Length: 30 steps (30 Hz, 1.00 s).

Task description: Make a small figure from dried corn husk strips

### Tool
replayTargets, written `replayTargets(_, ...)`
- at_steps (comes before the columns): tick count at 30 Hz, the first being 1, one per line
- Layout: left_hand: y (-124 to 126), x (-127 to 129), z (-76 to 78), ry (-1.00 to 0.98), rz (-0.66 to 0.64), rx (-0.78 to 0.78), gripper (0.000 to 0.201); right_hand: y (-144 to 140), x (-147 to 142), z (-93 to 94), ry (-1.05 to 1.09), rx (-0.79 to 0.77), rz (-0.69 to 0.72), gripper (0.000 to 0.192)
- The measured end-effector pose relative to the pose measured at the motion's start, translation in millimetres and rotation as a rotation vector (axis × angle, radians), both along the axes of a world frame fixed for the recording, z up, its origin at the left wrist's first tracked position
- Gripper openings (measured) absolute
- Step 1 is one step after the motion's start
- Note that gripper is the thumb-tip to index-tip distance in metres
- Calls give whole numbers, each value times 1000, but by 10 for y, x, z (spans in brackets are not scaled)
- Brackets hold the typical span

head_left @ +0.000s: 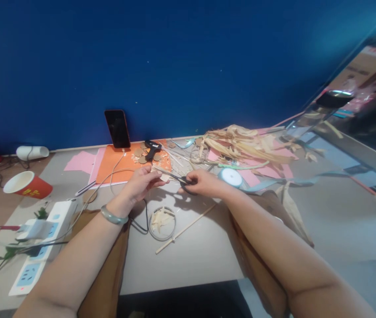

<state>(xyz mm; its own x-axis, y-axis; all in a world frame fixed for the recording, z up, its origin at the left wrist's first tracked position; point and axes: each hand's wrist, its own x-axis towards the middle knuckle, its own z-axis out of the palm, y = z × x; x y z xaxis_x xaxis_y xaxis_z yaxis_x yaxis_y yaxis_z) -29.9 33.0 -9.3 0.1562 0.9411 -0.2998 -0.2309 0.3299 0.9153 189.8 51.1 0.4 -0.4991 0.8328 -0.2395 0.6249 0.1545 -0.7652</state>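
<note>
In the middle of the frame, I had a small pale piece (164,177) pinched in the fingers of my left hand (145,180). My right hand (204,182) was wrapped around the black handles of the scissors (184,179), and the blades pointed left, toward my left hand. I could not tell if the blades touched the pale piece. A smooth bracelet (113,216) sat on my left wrist. Just below my hands, a gray ring (174,229) lay on the table (181,274) with pale scraps (160,220) inside it, and a thin stick (186,229) lay slanted next to it. Above my left hand was an orange sheet (107,172) with a black glue gun (153,149) and some round tan discs (140,155) on it. A phone (118,128) stood against the blue wall (174,66). Right of center there was a ribbon spool (231,177), and above it a big heap of dry strips (241,145). At the left side, a red cup (34,186) lay tipped over, and a white power strip (27,274) was at the lower left.
</note>
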Motion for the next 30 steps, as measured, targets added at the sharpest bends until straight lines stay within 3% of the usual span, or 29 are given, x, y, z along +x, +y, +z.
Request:
replayTargets(17,-6,4,-38,12,-53,7,21,-20,-17,28,-8,9,-2,38)
replayTargets(30,-25,28,-19,39,-74,-14,20,-3,-5,-56,-20,-5,-22,36)
